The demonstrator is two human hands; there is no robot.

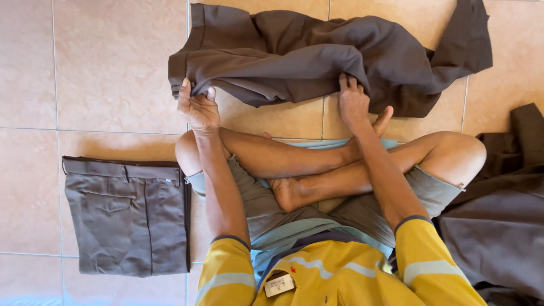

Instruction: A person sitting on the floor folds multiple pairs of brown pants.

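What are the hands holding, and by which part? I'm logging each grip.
Both hands grip the dark brown trousers on the floor: the left hand at the waistband corner, the right hand on the bunched fabric at the near edge.

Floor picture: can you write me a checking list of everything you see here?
Surface: tan tiled floor.
Job's things: dark brown trousers, rumpled, spread before the crossed legs.
Clutter: folded grey-brown trousers on the person's left; dark cloth pile on their right.
Grippers: left hand grips the trousers' edge; right hand pinches the cloth's middle.
Cables: nothing seen.
Surroundings: person sitting cross-legged, yellow shirt.
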